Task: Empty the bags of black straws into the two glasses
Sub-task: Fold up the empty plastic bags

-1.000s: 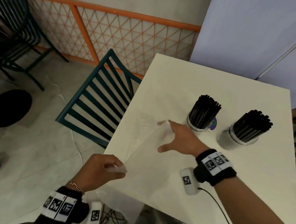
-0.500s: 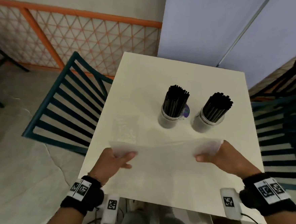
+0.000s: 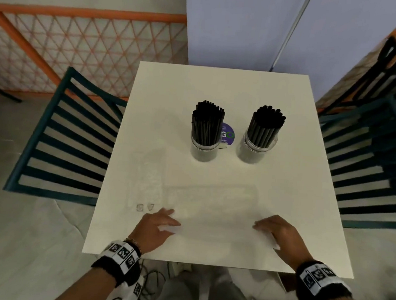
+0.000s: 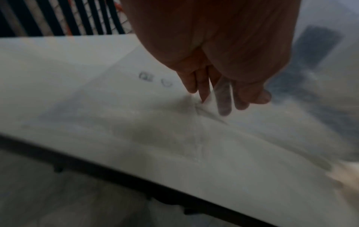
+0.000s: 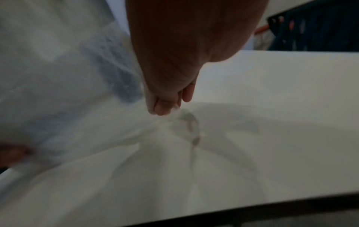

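Two clear glasses stand mid-table, the left glass (image 3: 203,148) and the right glass (image 3: 255,151), each packed with upright black straws (image 3: 207,122). A clear empty bag (image 3: 215,223) lies stretched flat near the table's front edge. My left hand (image 3: 171,220) pinches its left end and my right hand (image 3: 260,229) pinches its right end. The left wrist view shows plastic between the fingers of my left hand (image 4: 223,98). In the right wrist view my right hand (image 5: 169,107) pinches the crumpled bag (image 5: 174,138).
A second clear empty bag (image 3: 149,181) with small printed marks lies on the white table (image 3: 220,88) at the left. A purple sticker (image 3: 227,133) sits between the glasses. Dark slatted chairs flank the table, left (image 3: 71,136) and right (image 3: 367,161).
My right hand took the bag's far end. Both hands carried it stretched from the table's left side to the front, then lowered it flat. The view swung to face the table squarely.
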### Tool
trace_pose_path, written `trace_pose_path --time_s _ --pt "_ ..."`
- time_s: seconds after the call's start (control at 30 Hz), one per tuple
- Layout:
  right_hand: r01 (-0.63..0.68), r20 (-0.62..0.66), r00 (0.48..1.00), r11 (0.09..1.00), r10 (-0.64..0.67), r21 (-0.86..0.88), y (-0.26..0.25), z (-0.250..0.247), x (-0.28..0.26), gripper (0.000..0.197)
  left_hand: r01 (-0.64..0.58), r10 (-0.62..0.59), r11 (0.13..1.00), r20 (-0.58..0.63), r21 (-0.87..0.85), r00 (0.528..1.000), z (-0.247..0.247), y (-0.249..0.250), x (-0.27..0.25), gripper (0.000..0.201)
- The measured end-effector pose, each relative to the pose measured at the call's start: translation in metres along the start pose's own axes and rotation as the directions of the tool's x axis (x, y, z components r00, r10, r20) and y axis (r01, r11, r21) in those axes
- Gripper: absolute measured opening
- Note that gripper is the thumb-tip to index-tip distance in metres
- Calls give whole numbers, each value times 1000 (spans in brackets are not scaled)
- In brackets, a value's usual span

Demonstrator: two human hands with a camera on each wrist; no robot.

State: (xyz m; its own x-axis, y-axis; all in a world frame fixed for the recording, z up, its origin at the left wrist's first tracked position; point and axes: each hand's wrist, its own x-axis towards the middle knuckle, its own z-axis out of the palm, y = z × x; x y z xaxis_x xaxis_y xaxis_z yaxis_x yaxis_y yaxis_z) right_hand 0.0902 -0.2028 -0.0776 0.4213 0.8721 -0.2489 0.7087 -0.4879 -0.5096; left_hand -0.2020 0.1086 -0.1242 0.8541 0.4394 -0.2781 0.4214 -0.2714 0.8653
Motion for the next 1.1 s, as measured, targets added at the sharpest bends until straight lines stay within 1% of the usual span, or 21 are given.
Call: trace_pose_path --time_s 0.03,0.07,0.1,0.13,0.17,0.2,0.23,0.27,0.4,0.53,0.57,0.63,0.67,0.73,0.8,0.83,0.87,0.93,1.0,1.07,1.1 --pt "-71 24 997 996 69 56 1 6 1 66 98 -98 994 -17 51 995 3 4 1 40" --pt "-137 17 991 985 136 108 -2 9 4 52 202 -199 974 -43 102 979 3 9 3 18" --pt "-225 -16 973 963 230 146 -3 10 8 31 256 -249 955 -65 149 966 3 18 7 9" --pt "-313 -23 946 930 324 195 -5 9 12 12 286 -274 938 -87 197 958 5 21 11 24" --pt "-392 2 916 896 400 210 -5 8 18 21 304 -292 926 -84 225 953 5 26 15 31" --pt "-424 40 904 879 426 216 -3 7 24 42 315 -301 917 -92 247 949 6 30 19 35" --pt "-446 78 895 872 440 201 -2 5 30 55 330 -316 908 -94 260 944 8 36 23 40" --pt "-450 106 893 876 438 171 1 4 35 59 363 -346 894 -110 264 932 9 37 26 46" --pt "-458 137 886 882 443 110 3 3 57 47 493 -451 833 -210 250 868 12 41 37 58" --pt "-525 120 848 849 516 60 2 9 71 49 509 -424 800 -300 317 854 15 40 42 56" --pt "-538 109 840 841 531 49 2 11 72 49 506 -412 805 -322 310 853 15 38 42 55" --pt "-566 61 823 824 564 19 -2 15 72 47 528 -400 795 -397 298 826 13 36 37 39" --pt "-586 25 810 810 585 27 -5 17 72 42 555 -392 780 -466 288 793 11 34 33 39" --pt "-615 -47 782 782 621 100 -10 20 72 33 635 -393 742 -628 216 672 3 28 24 53" --pt "-621 -118 755 761 645 190 -15 24 72 40 710 -429 693 -721 124 545 -14 21 12 71" --pt "-612 -147 746 756 649 232 -16 26 71 45 738 -461 668 -727 94 509 -24 13 7 81" --pt "-606 -166 738 750 654 264 -16 27 71 50 765 -501 639 -716 72 487 -33 6 3 90" --pt "-604 -177 723 735 668 307 -14 28 70 55 823 -577 560 -669 93 469 -51 -6 0 106" --pt "-615 -146 706 702 693 360 -10 25 71 55 877 -658 461 -610 137 441 -68 -9 5 120" --pt "-631 -92 692 662 716 404 -6 22 72 51 898 -737 425 -532 116 418 -84 -7 12 118" --pt "-639 -69 691 653 719 407 -4 20 74 49 885 -761 458 -482 76 435 -92 -4 15 106"
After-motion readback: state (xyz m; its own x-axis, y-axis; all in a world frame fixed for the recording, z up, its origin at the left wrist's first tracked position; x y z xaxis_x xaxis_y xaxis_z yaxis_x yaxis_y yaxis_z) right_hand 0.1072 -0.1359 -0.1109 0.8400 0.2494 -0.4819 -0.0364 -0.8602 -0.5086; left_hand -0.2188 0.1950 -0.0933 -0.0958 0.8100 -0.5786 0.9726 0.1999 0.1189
